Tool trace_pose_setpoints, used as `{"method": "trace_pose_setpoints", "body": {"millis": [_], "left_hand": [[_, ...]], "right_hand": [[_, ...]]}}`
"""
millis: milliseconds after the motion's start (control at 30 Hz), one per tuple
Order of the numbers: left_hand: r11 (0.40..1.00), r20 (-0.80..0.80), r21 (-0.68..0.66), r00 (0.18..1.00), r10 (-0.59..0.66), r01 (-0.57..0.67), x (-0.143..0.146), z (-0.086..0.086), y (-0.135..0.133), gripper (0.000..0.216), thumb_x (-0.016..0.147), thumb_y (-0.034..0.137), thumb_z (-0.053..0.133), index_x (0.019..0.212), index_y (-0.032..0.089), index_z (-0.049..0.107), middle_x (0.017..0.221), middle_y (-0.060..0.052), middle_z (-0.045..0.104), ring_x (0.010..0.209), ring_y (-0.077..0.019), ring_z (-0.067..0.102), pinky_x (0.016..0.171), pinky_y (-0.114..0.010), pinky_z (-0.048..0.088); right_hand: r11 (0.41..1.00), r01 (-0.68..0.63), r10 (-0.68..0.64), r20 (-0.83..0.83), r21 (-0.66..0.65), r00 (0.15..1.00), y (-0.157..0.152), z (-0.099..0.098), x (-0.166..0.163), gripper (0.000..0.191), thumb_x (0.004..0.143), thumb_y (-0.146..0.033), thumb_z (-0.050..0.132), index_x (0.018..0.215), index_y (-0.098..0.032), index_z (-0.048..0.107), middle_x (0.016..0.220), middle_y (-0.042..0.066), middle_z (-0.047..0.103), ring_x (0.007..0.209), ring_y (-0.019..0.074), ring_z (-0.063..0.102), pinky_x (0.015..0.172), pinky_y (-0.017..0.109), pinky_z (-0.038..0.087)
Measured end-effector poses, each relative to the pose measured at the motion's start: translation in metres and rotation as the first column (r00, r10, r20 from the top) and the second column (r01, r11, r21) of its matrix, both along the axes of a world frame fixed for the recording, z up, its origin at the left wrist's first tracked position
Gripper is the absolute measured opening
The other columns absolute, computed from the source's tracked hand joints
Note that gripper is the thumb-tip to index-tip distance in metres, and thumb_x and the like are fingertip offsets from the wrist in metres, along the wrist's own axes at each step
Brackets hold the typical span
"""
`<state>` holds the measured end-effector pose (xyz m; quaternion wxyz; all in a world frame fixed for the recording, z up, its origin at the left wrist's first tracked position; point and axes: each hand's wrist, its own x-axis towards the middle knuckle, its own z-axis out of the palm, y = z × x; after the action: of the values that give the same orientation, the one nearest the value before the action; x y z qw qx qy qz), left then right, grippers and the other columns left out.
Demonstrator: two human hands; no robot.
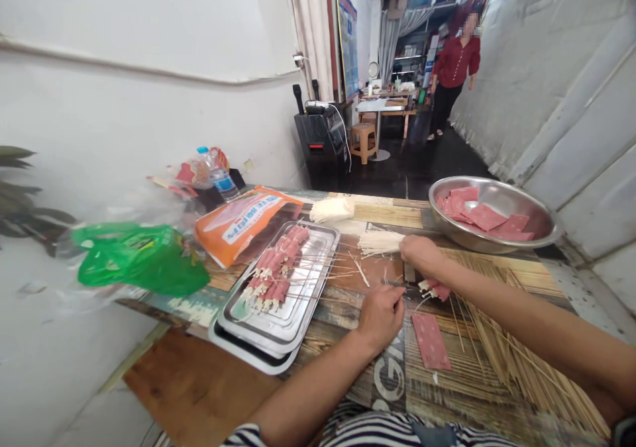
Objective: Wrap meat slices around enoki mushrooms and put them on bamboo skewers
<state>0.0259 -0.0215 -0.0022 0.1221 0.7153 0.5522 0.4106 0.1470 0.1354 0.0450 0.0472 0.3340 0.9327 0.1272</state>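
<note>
My right hand [420,252] is closed on the root end of a bundle of enoki mushrooms [380,242], whose thin white stems spread to the left. Nearer to me, my left hand [381,316] has its fingers curled together; what they hold, if anything, I cannot make out. Loose enoki strands [360,269] lie just beyond it. Under my right forearm sits a meat roll [439,291] with enoki in it, partly hidden. A flat pink meat slice [430,341] rests on the table in front of me. Finished skewers [278,261] of rolled meat lie on the metal tray [293,331].
Many bamboo skewers [527,361] are spread at the right. A steel bowl [551,235] holds meat slices. More enoki [332,209], an orange package [248,225] and a green plastic bag [142,255] lie at the back and left. A person [454,69] stands in the passage.
</note>
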Motion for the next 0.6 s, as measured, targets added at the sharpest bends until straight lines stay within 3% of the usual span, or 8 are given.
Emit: {"method": "trace_pose_setpoints", "body": {"millis": [167,367,533,600], "left_hand": [[1.0,0.015,0.002,1.0,0.005,-0.005,0.0,-0.002,0.002,0.028,0.084,0.012,0.049,0.1,0.016,0.071,0.089,-0.009,0.073,0.082,-0.02,0.065,0.079,-0.033,0.054],[1.0,0.01,0.001,1.0,0.001,-0.001,-0.001,-0.007,0.006,0.027,0.083,0.011,0.049,0.097,0.015,0.072,0.087,-0.009,0.072,0.081,-0.0207,0.065,0.077,-0.034,0.054],[1.0,-0.009,0.014,1.0,0.0,0.0,-0.001,-0.009,0.009,0.025,0.081,0.009,0.052,0.095,0.016,0.072,0.084,-0.008,0.072,0.079,-0.0199,0.065,0.076,-0.033,0.054],[1.0,0.01,0.026,1.0,0.001,-0.002,-0.002,-0.009,0.009,0.026,0.082,0.009,0.051,0.095,0.015,0.072,0.084,-0.009,0.072,0.078,-0.0197,0.065,0.075,-0.032,0.054]], "right_hand": [[0.999,0.008,-0.009,-0.027,-0.036,1.0,-0.005,0.019,0.005,0.026,0.086,-0.007,0.04,0.09,-0.006,0.066,0.091,0.019,0.066,0.089,0.0267,0.061,0.066,0.03,0.04],[0.979,0.043,-0.056,-0.06,-0.199,0.997,0.006,0.018,0.004,0.023,0.083,-0.017,0.05,0.091,-0.005,0.067,0.092,0.019,0.068,0.083,0.0245,0.064,0.069,0.029,0.041],[0.927,0.02,-0.052,-0.075,-0.374,0.996,0.025,0.031,0.015,0.019,0.08,-0.02,0.05,0.078,-0.013,0.068,0.082,0.008,0.07,0.076,0.0168,0.063,0.067,0.023,0.042],[0.874,0.001,-0.068,-0.12,-0.487,0.99,0.025,0.04,0.022,0.026,0.085,-0.026,0.045,0.079,-0.013,0.067,0.078,0.005,0.07,0.07,0.014,0.063,0.065,0.021,0.043]]}}
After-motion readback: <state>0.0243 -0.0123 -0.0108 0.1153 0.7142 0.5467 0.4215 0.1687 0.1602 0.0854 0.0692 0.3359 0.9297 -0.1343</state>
